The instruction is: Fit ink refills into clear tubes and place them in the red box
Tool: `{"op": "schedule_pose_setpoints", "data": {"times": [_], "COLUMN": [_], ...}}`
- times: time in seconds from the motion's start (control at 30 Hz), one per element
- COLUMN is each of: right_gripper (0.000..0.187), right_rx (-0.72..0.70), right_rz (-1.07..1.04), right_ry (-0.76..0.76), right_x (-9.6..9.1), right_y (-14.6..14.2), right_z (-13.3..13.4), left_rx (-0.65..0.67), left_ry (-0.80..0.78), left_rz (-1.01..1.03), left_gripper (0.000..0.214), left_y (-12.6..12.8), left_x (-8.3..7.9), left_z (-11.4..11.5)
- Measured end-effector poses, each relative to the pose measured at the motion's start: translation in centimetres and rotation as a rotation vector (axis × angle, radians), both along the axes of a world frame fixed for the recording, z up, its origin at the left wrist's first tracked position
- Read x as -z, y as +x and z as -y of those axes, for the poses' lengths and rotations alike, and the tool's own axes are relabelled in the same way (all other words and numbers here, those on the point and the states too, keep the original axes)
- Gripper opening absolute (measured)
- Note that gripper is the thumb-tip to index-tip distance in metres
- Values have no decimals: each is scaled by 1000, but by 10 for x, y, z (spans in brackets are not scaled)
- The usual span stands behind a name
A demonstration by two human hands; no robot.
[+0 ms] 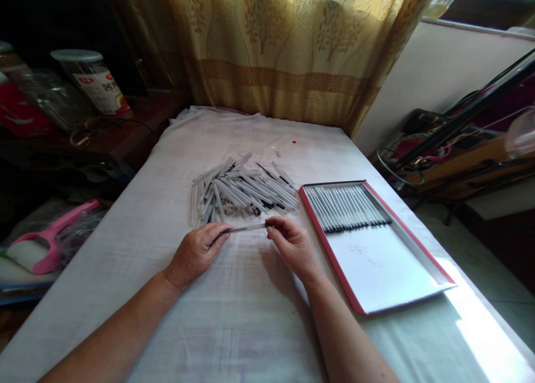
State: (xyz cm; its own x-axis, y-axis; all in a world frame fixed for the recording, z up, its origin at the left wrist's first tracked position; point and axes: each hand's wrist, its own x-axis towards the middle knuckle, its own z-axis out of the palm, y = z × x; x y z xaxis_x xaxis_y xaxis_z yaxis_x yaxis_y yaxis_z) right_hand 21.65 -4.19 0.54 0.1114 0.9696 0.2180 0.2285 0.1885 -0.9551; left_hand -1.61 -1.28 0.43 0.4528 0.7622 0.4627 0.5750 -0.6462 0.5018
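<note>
Between my two hands a slim clear pen [248, 227] lies level, just in front of a loose pile. My left hand [200, 250] pinches its left end. At the other end, which is dark, the fingertips of my right hand [292, 246] are closed on it. The pile of clear pen barrels and dark parts [246, 188] lies jumbled on the cloth beyond my hands. To the right sits a shallow box [334, 260] with red sides, holding a neat row of pens [346, 207] at its far end, black tips towards me.
A white cloth [167, 316] covers the table. Small bits, one a red piece [294, 142], lie near its far side. Jars [98, 85] stand on a dark cabinet at the left, above a pink-handled roller [52, 238]. A patterned curtain [271, 37] hangs behind.
</note>
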Motion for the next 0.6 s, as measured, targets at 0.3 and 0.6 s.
{"op": "schedule_pose_setpoints", "data": {"times": [0.3, 0.6], "right_gripper": [14, 42], "right_rx": [-41, -10], "right_rz": [328, 442], "right_ry": [84, -22], "right_x": [-8, -2], "right_y": [9, 7], "right_z": [0, 0], "left_rx": [27, 33], "left_ry": [32, 11], "left_rz": [2, 2], "left_gripper": [24, 24], "left_y": [0, 1], "left_x": [-1, -1], "left_z": [1, 2]}}
